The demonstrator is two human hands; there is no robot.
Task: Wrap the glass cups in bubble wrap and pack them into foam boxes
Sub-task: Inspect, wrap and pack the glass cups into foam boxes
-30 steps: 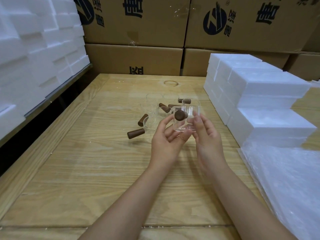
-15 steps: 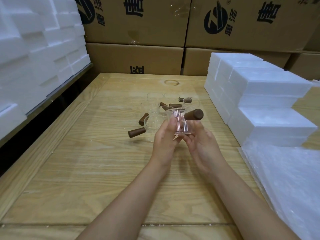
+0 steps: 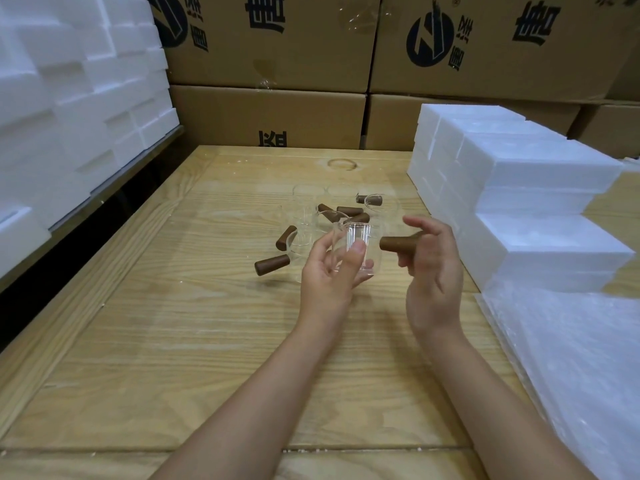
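A clear glass cup with a brown wooden handle is held above the table. My left hand grips its glass body, thumb pressed on the near wall. My right hand holds the handle, which points right. Behind them several more glass cups with brown handles lie scattered on the wooden table. White foam boxes are stacked at the right. A pile of bubble wrap sheets lies at the near right.
Cardboard cartons line the back edge of the table. More white foam pieces are stacked on a rack at the left, across a dark gap.
The cup has been turned so its handle now points right. My right hand has moved from under the cup out to the handle. My left hand keeps hold of the glass.
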